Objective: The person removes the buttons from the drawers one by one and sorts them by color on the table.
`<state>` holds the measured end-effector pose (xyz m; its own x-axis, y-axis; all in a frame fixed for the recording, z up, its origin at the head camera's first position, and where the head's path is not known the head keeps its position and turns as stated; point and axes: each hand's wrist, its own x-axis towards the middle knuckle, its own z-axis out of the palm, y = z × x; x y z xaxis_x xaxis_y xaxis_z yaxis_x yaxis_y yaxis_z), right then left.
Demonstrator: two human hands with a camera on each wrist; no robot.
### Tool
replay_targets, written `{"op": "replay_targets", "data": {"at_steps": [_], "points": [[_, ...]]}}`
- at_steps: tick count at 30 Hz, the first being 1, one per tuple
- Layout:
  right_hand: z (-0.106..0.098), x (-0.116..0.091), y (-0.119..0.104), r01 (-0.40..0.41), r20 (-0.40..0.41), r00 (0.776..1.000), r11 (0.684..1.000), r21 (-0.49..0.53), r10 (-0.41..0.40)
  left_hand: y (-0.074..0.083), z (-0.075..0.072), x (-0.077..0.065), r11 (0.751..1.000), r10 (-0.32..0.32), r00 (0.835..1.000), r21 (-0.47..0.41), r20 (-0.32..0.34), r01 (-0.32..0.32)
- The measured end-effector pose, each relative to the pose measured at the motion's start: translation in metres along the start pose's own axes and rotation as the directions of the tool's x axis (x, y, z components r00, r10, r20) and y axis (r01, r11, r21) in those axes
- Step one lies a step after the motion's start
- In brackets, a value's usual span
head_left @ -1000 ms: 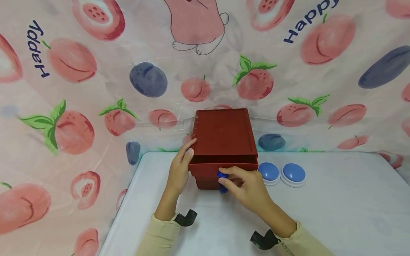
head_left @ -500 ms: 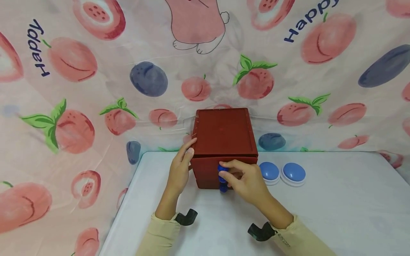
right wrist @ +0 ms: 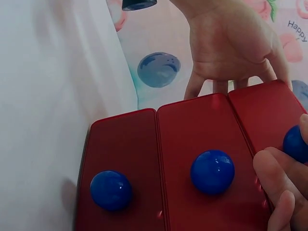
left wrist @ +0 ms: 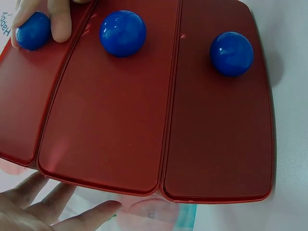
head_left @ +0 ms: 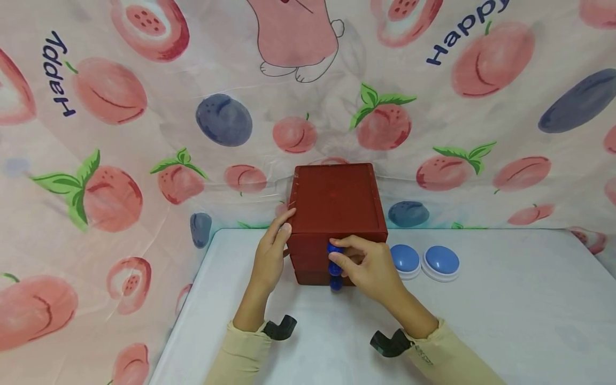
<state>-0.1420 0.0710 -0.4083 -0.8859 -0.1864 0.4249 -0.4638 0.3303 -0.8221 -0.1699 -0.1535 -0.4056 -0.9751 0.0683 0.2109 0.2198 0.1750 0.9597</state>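
Observation:
A red three-drawer box [head_left: 337, 198] stands on the white table, its drawer fronts toward me. Each front carries a round blue knob; the middle knob [left wrist: 122, 33] and the lowest knob [left wrist: 231, 54] are untouched. Thumb and fingers of my right hand [head_left: 377, 270] pinch the top drawer's knob [left wrist: 33, 31], partly covering it. That top drawer [right wrist: 267, 113] sits flush under the lid, with no gap showing. My left hand [head_left: 269, 256] rests along the box's left side, its fingers extended against the wall.
To the right of the box are two blue dome buttons on white bases, a nearer-to-box button [head_left: 405, 258] and an outer button [head_left: 441, 260]. Fruit-printed cloth [head_left: 231, 120] hangs directly behind the box and down the table's left side.
The top drawer has slid back into the box, pushed by my right hand on its knob, and the dark gap under the lid has closed. My left hand has stayed in place.

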Motion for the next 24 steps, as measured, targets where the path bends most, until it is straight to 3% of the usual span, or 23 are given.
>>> {"op": "replay_targets", "data": {"at_steps": [14, 18, 24], "points": [[0.002, -0.002, 0.0, -0.052, -0.004, 0.999, 0.999, 0.016, 0.052, 0.0, 0.0, 0.0, 1.0, 0.009, 1.0, 0.002, 0.0, -0.009], [-0.001, -0.006, 0.004, -0.004, 0.052, 0.999, 1.0, 0.005, 0.003, 0.0, 0.001, 0.0, 1.0, 0.013, 1.0, 0.0, 0.0, -0.013], [-0.008, -0.016, 0.014, 0.177, 0.141, 0.975, 0.983, -0.048, -0.169, -0.001, 0.001, 0.0, 1.0, 0.014, 1.0, -0.006, 0.001, -0.014]]}}
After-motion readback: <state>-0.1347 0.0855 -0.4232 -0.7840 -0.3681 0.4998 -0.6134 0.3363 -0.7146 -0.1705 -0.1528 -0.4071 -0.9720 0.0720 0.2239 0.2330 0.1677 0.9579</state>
